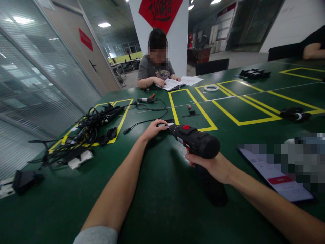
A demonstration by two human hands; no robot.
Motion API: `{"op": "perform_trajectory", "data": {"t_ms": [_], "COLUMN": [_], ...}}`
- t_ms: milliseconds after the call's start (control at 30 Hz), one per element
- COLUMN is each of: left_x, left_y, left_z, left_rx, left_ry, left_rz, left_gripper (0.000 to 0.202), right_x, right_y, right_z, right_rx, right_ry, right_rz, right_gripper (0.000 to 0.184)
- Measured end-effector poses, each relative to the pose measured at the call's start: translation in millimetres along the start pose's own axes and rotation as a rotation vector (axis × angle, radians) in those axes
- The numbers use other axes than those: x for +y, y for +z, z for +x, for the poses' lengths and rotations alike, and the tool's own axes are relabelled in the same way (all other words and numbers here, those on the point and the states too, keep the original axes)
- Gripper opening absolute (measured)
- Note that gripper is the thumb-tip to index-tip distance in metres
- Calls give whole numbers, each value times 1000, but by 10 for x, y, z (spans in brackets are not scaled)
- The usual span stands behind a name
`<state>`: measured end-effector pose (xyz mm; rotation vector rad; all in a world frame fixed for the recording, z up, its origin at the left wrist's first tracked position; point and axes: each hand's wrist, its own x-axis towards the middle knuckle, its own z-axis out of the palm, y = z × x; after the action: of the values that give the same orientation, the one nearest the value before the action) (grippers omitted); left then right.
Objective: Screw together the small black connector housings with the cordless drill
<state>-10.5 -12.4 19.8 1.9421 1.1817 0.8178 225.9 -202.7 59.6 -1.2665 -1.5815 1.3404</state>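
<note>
In the head view, my right hand [209,166] is wrapped round the grip of a black cordless drill [196,139] with a red switch on top. The drill lies roughly level, its chuck pointing left and away from me. At its tip, the fingers of my left hand [154,129] are closed on a small black device [170,121] with a pale part, resting on or just above the green table [157,203]. My fingers and the chuck hide much of this device, and where the bit touches cannot be made out.
Tangled black cables [93,125] and small black parts lie on the left. A phone [276,174] is at the right, and a white tape roll [211,88] sits farther back. Yellow tape outlines mark the table. Across it, a person [158,64] sits over papers [171,84].
</note>
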Motion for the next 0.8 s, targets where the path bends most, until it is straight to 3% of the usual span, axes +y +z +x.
{"op": "perform_trajectory", "data": {"t_ms": [800], "left_x": [-77], "left_y": [3], "left_z": [33], "left_rx": [-8], "left_ry": [37], "left_rz": [-25], "left_gripper": [29], "right_x": [-22], "right_y": [2], "right_z": [-6], "right_rx": [-3], "right_ry": [29], "right_rz": [-38], "right_gripper": [26]}}
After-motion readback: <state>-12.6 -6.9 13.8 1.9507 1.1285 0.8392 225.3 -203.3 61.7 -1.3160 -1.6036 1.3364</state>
